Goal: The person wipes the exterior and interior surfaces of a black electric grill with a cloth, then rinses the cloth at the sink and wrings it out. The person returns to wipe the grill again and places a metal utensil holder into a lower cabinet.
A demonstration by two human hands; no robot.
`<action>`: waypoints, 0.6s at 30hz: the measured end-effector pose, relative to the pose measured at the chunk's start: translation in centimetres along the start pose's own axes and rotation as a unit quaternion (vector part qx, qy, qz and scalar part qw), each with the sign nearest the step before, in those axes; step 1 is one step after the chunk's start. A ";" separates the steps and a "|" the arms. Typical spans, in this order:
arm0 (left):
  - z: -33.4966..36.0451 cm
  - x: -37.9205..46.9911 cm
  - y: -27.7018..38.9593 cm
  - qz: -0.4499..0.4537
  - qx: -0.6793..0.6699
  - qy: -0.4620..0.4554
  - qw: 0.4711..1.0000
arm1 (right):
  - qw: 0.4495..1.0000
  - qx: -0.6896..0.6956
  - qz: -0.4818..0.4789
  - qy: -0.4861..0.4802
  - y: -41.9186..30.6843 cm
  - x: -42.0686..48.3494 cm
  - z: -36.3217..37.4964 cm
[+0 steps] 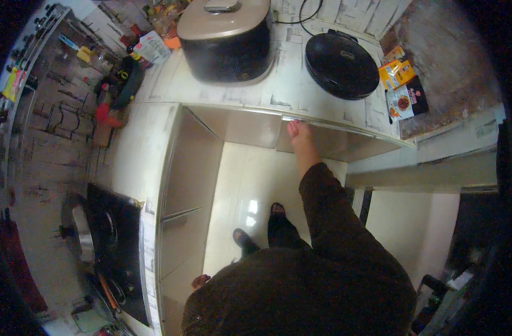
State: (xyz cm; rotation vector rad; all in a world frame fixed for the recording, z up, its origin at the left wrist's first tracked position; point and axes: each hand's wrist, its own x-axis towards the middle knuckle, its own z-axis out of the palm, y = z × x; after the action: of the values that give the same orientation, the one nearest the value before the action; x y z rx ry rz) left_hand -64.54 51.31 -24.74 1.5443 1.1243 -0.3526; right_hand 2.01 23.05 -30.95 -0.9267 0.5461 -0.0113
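Observation:
My right hand (pixel 297 131) reaches forward to the top edge of a cabinet door (pixel 323 140) under the counter, its fingers curled at the metal edge strip; whether they grip it cannot be told. Low in the view, my left hand (pixel 200 281) shows only in part beside my body, near the left cabinets; its fingers are mostly hidden. Above the right hand, a round black electric grill or pan with a lid (pixel 342 65) lies on the white counter (pixel 289 90). To its left stands a large black cooker with a beige lid (pixel 226 50).
A black hob (pixel 117 248) with a lidded pot (pixel 83 235) is on the left counter. Food packets (pixel 400 90) lean at the right wall. Bottles and a white container (pixel 152 47) stand back left. A doorway opens at right. My feet are on the pale floor (pixel 243 180).

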 end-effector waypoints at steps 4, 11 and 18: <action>-0.7 -1.5 -1.1 -0.010 0.008 -0.002 1.000 | 0.990 -0.083 -0.104 -0.038 -0.3 0.1 -1.4; -0.2 -2.6 -5.0 -0.023 0.021 -0.014 0.999 | 0.984 0.011 0.168 0.060 -2.4 -5.9 -4.2; -1.7 2.2 -9.7 0.037 0.016 -0.097 0.994 | 0.921 -0.352 0.160 0.044 -6.1 -15.8 -14.0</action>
State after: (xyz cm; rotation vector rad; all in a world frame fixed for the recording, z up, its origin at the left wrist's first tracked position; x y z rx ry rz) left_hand -71.72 52.90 -31.59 1.5391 0.9119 -0.4613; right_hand -16.62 12.52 -25.98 -1.5299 0.8028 0.4685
